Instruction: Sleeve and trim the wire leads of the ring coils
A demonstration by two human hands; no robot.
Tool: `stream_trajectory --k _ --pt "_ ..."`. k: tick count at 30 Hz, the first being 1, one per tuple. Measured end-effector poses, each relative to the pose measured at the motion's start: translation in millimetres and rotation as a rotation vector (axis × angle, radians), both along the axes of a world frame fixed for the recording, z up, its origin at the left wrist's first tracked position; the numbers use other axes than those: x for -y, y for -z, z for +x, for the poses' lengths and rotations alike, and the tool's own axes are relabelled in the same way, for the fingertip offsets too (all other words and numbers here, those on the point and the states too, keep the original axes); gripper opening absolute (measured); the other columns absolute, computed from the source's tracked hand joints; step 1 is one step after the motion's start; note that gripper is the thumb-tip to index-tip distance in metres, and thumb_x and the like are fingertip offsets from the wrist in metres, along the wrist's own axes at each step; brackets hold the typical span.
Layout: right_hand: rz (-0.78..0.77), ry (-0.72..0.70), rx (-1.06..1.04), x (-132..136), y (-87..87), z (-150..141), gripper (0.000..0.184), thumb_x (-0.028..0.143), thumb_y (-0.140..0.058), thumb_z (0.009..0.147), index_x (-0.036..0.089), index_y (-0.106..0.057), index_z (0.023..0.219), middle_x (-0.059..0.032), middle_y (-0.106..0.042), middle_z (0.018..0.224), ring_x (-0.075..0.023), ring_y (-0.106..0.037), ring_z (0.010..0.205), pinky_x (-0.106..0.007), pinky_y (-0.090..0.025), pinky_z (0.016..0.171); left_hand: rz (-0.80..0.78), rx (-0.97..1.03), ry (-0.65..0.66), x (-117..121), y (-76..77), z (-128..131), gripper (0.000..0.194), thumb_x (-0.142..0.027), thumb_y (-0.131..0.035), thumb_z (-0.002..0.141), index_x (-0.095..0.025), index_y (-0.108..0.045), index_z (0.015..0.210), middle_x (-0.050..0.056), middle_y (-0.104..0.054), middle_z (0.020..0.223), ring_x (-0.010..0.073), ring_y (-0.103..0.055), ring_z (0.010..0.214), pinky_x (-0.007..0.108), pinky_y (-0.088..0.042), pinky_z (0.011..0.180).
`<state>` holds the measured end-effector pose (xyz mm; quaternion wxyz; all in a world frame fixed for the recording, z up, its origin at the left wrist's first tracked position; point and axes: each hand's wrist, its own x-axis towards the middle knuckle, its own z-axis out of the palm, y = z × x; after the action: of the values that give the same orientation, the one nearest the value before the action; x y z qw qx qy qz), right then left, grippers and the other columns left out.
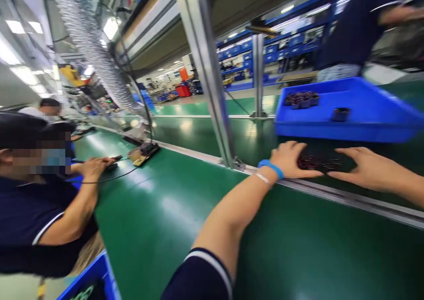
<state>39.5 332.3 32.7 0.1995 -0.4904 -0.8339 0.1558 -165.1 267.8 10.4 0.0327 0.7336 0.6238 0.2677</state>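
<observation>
My left hand [289,160], with a blue wristband [271,169], reaches past the metal rail. Its fingers and thumb are spread beside small dark parts with reddish bits [308,162]. From the right comes my right hand [371,169], thumb and fingers wide apart, facing the left one. Between the two hands lie more of these dark parts, blurred. The thumbs point at each other in front of them. Whether either hand touches the parts, I cannot tell. Just behind stands a blue bin [341,131] holding a cluster of similar dark parts [301,100] and a separate one [341,114].
A metal post [212,79] rises from the rail [347,198] left of my hands. The green work surface [172,216] extends along the near side. A co-worker [39,211] sits at left, handling a dark object; another person [351,30] stands behind the bin.
</observation>
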Motion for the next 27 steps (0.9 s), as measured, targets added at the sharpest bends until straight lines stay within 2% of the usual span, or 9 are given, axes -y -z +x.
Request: stream_trajectory --k 2,5,7,10,13,15,19,23,27 --pt "-0.067 -0.018 0.050 13.8 -17.4 26.6 0.081 0.062 -0.066 0.099 0.000 -0.064 0.152 -0.0305 -0.073 0.138 -0.0309 -0.081 0.095 -0.044 -0.057 0.086 0.176 0.175 -0.137 22.8 -0.2 -15.5 0.080 -0.045 -0.102 0.070 -0.015 -0.067 0.135 0.020 -0.072 0.142 0.0370 -0.069 0.139 0.053 -0.057 0.120" --pt "-0.209 -0.047 0.084 55.8 -51.6 86.2 0.094 0.074 -0.078 0.079 0.015 -0.067 0.152 -0.0144 -0.085 0.107 -0.0306 -0.081 0.082 -0.042 -0.063 0.077 0.223 0.270 -0.143 68.5 -1.3 -19.6 0.061 -0.039 -0.091 0.083 -0.014 -0.064 0.132 0.020 -0.073 0.133 0.0356 -0.073 0.128 0.056 -0.061 0.112" --pt "-0.302 -0.065 0.068 95.2 -71.6 136.7 0.100 0.083 -0.076 0.069 0.021 -0.071 0.148 -0.0097 -0.086 0.099 -0.0309 -0.081 0.082 -0.041 -0.066 0.073 0.213 0.318 -0.078 102.5 1.8 -3.4 0.056 -0.038 -0.084 0.086 -0.015 -0.062 0.132 0.020 -0.072 0.130 0.0352 -0.076 0.118 0.058 -0.064 0.104" --pt "-0.304 -0.001 -0.010 160.1 -80.0 215.4 0.097 0.087 -0.070 0.074 0.023 -0.070 0.147 -0.0128 -0.085 0.112 -0.0320 -0.082 0.093 -0.043 -0.069 0.080 0.184 0.352 0.101 155.6 13.9 46.4 0.051 -0.040 -0.080 0.088 -0.017 -0.063 0.131 0.019 -0.073 0.129 0.0375 -0.074 0.122 0.061 -0.063 0.107" --pt "-0.156 0.223 -0.113 218.7 -53.3 285.9 0.084 0.087 -0.068 0.078 0.028 -0.075 0.138 -0.0124 -0.085 0.113 -0.0321 -0.082 0.094 -0.044 -0.071 0.080 0.098 0.211 0.410 208.0 31.6 115.9 0.060 -0.050 -0.076 0.094 -0.024 -0.059 0.145 0.020 -0.066 0.149 0.0353 -0.072 0.128 0.051 -0.066 0.102" --pt "-0.072 0.370 -0.137 248.7 -21.2 324.2 0.079 0.088 -0.064 0.079 0.029 -0.077 0.129 -0.0138 -0.084 0.115 -0.0350 -0.083 0.098 -0.049 -0.071 0.087 0.068 0.070 0.636 235.1 44.5 164.8 0.087 -0.072 -0.080 0.085 -0.025 -0.056 0.155 0.023 -0.060 0.159 0.0396 -0.073 0.128 0.053 -0.068 0.097" --pt "0.150 0.626 -0.149 277.5 47.1 375.6 0.071 0.082 -0.066 0.075 0.030 -0.071 0.123 -0.0225 -0.072 0.138 -0.0480 -0.073 0.125 -0.065 -0.059 0.110 0.096 -0.155 0.779 249.3 62.0 227.7 0.085 -0.091 -0.070 0.081 -0.017 -0.074 0.123 0.024 -0.072 0.140 0.0395 -0.074 0.114 0.055 -0.067 0.092" --pt "0.232 0.730 -0.145 263.4 94.0 394.1 0.086 0.083 -0.070 0.070 0.027 -0.065 0.134 -0.0272 -0.066 0.143 -0.0558 -0.065 0.134 -0.073 -0.053 0.113 0.081 -0.142 0.693 230.7 57.1 210.1 0.065 -0.079 -0.075 0.086 -0.016 -0.073 0.103 0.018 -0.077 0.117 0.0340 -0.073 0.108 0.051 -0.068 0.095" --pt "0.220 0.598 -0.161 221.6 111.9 384.0 0.093 0.081 -0.074 0.073 0.024 -0.063 0.145 -0.0223 -0.071 0.140 -0.0485 -0.073 0.126 -0.065 -0.060 0.107 0.127 -0.115 0.532 205.5 44.1 156.3 0.037 -0.049 -0.078 0.093 -0.017 -0.071 0.111 0.017 -0.077 0.123 0.0345 -0.073 0.116 0.053 -0.068 0.100"
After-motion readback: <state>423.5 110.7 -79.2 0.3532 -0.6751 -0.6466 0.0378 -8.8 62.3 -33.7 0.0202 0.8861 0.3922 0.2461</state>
